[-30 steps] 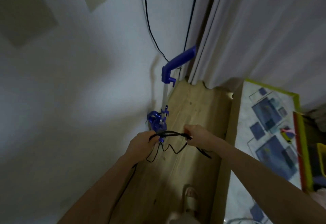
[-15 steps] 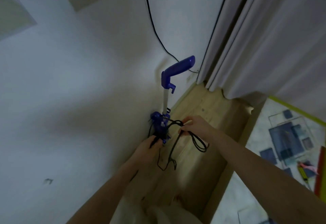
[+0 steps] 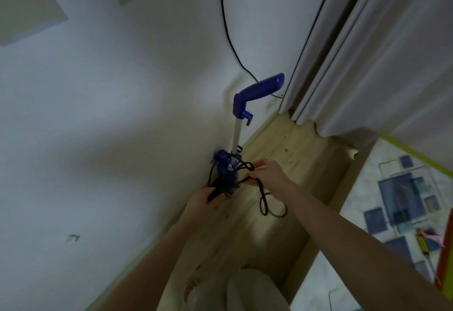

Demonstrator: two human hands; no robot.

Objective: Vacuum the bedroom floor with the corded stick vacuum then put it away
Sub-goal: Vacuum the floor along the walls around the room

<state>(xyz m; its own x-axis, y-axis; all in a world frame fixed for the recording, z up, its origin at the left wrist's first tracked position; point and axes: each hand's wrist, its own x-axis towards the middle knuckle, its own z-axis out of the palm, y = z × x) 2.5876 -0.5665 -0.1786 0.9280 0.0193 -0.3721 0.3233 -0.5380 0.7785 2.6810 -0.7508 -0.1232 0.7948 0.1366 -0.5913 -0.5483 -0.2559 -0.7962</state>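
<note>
The blue stick vacuum [image 3: 241,112] stands upright against the white wall near the corner, its handle pointing right. Its black power cord [image 3: 263,200] loops around the blue body and hangs down in a loop over the wooden floor. My left hand [image 3: 204,201] is closed on a bunch of cord at the bottom of the vacuum body. My right hand [image 3: 268,174] pinches the cord just right of the body, level with its upper part.
A pale curtain [image 3: 382,48] hangs at the right of the corner. Two thin black cables [image 3: 224,23] run down the wall behind the vacuum. A patterned mat with blue squares [image 3: 397,202] lies at the right, beside the strip of wooden floor [image 3: 277,232].
My hands have come in closer to the vacuum body, and the cord lies tighter around it. The hanging loop has shifted to the right, under my right hand.
</note>
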